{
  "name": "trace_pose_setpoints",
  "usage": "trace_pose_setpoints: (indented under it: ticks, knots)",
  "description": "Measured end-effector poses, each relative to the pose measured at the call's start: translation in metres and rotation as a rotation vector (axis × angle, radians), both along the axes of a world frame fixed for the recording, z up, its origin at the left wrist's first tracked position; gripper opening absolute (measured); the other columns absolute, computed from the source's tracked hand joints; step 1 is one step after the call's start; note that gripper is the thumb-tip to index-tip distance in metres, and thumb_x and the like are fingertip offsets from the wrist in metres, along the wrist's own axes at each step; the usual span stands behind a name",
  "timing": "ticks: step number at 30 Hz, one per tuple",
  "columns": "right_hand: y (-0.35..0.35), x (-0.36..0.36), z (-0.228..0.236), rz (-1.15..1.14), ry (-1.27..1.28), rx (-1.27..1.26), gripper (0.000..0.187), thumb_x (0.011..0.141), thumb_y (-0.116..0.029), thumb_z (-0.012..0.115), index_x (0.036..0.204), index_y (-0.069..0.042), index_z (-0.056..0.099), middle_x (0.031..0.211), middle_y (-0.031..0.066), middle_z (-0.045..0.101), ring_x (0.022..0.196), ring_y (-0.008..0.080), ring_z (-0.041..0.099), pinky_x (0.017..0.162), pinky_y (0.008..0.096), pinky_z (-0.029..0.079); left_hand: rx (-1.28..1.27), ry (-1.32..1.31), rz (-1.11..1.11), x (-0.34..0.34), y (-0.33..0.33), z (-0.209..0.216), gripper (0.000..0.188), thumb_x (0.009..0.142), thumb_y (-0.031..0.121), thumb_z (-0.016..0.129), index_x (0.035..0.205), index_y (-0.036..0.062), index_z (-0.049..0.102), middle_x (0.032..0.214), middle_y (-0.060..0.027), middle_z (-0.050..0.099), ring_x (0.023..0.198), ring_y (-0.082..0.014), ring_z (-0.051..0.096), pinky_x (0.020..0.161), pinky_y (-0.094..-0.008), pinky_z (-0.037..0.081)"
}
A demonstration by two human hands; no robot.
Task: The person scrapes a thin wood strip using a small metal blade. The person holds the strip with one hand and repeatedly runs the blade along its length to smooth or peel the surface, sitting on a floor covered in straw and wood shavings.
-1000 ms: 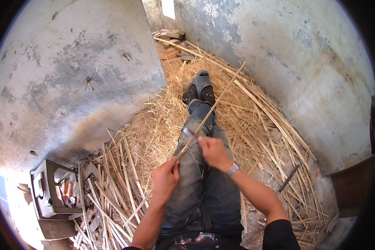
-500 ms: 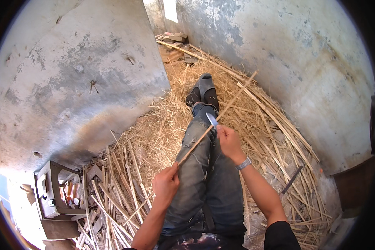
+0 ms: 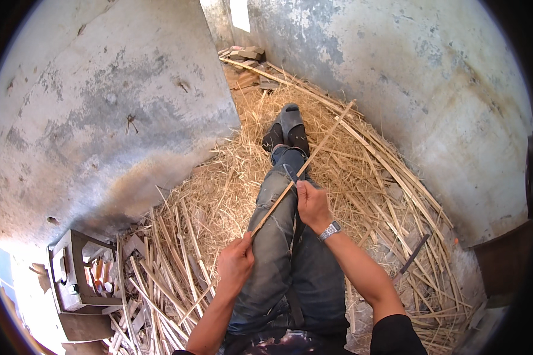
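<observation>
A long, thin wooden strip (image 3: 276, 203) runs diagonally above my outstretched legs, its far end up and to the right. My left hand (image 3: 236, 260) is closed around the near end, over my left thigh. In my right hand (image 3: 314, 205), which wears a metal watch at the wrist, a knife (image 3: 291, 173) is gripped. The blade crosses the strip near the knees; whether its edge bites into the wood I cannot tell. My fingers hide the knife's handle.
Curly pale shavings (image 3: 219, 183) cover the floor around my legs. Loose strips (image 3: 160, 278) lie at the left, more strips (image 3: 391, 160) along the right wall. A wooden stool-like frame (image 3: 77, 272) stands at the lower left. A dark flat bar (image 3: 414, 254) lies on the right.
My right hand with the knife has shifted left and slightly nearer along the strip. The blade has turned and looks darker. The strip's far end has moved a little left; my left hand is nearly still.
</observation>
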State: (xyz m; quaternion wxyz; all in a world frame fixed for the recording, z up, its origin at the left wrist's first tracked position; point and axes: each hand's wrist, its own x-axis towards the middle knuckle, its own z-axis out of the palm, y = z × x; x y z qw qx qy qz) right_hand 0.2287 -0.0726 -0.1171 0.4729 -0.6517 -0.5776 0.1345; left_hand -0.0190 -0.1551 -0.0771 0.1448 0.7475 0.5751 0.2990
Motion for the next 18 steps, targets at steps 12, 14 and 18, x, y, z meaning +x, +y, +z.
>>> trace_pose_setpoints:
  ticks: [12,14,18]
  knots:
    - [-0.04,-0.03,0.007,0.252,0.068,-0.052,0.04,0.107,-0.03,0.054,0.078,-0.002,0.059,0.067,0.0255,0.058,0.065,0.0471,0.061,0.053,0.051,0.045,-0.098,-0.054,0.019,0.007,0.004,0.005,0.018,0.099,0.016,0.063,0.096,0.0037,0.075,0.079,-0.0169,0.066,0.069,-0.039,0.065,0.063,-0.0489,0.049]
    - [-0.049,-0.034,0.009,0.288,0.085,-0.082,0.041,0.107,-0.03,0.054,0.078,-0.002,0.059,0.065,0.0249,0.058,0.063,0.0467,0.061,0.053,0.0501,0.045,-0.041,-0.093,-0.013,0.015,0.013,0.005,0.017,0.099,0.014,0.064,0.095,0.0016,0.074,0.077,-0.0192,0.065,0.066,-0.0393,0.063,0.062,-0.0481,0.048]
    - [-0.057,-0.039,0.013,0.351,0.253,-0.181,0.047,0.107,-0.034,0.054,0.077,0.001,0.056,0.064,0.0249,0.055,0.053,0.0416,0.056,0.052,0.047,0.044,-0.081,-0.143,-0.028,0.02,0.016,0.01,0.016,0.098,0.012,0.065,0.096,-0.0022,0.074,0.075,-0.0224,0.066,0.062,-0.0375,0.062,0.061,-0.044,0.047]
